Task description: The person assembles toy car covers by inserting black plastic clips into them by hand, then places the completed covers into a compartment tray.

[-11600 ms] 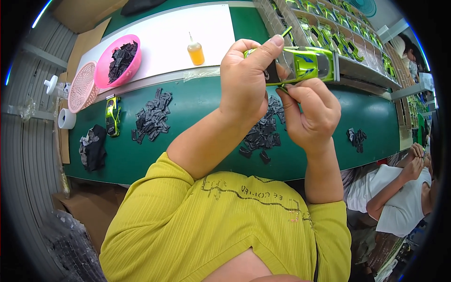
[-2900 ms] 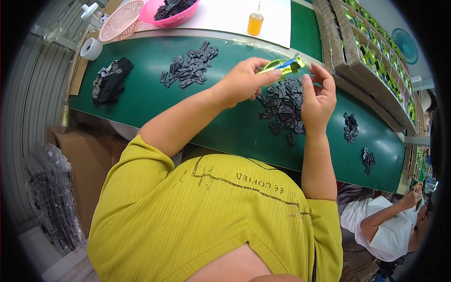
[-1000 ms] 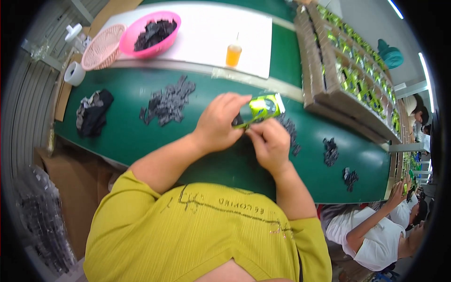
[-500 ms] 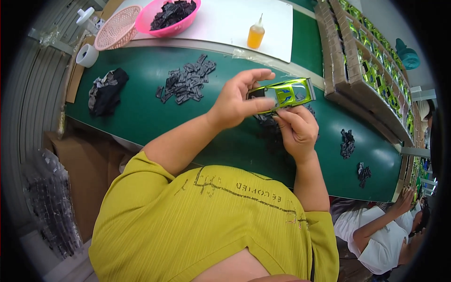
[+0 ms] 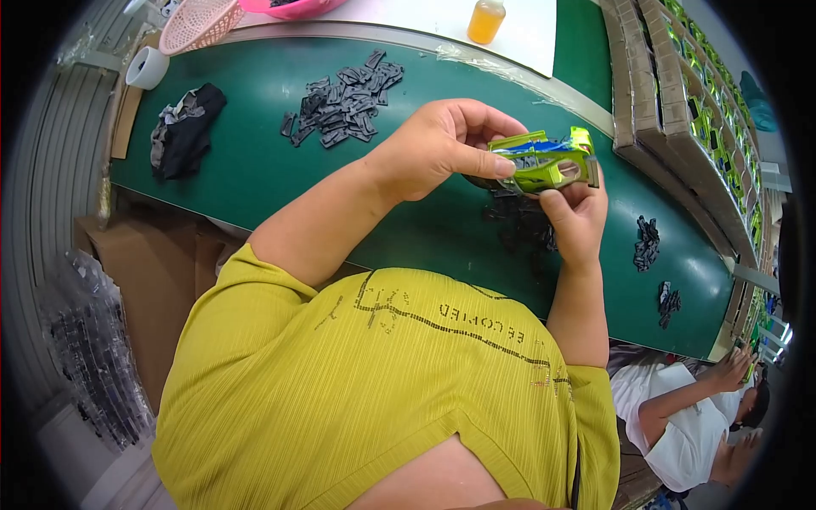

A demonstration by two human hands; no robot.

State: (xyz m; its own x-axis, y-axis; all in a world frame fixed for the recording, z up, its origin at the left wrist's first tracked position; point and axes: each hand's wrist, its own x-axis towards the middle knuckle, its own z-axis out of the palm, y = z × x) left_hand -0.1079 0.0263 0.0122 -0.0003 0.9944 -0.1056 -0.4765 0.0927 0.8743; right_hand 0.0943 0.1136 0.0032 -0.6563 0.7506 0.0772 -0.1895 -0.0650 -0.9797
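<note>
A shiny lime-green toy car body point(image 5: 551, 163) with blue markings is held up over the green table, tilted so its side shows. My left hand point(image 5: 455, 149) grips one end, thumb on the near side and fingers behind it. My right hand point(image 5: 580, 217) holds the other end from below, its thumb against the lower edge and its other fingers mostly hidden behind the car body. Beneath my hands lies a heap of small black plastic parts point(image 5: 525, 223), partly covered by them.
A pile of dark grey plastic parts point(image 5: 344, 104) lies left of my hands, with a dark cloth point(image 5: 189, 129) farther left. Two small black heaps point(image 5: 646, 244) sit at right. Cardboard trays of green car bodies point(image 5: 671, 93) stand far right. An amber bottle point(image 5: 485, 21) stands behind.
The car body has been tilted, turning its side toward me, and has moved slightly right. My right hand has shifted right to its far end. The whole view has shifted a little.
</note>
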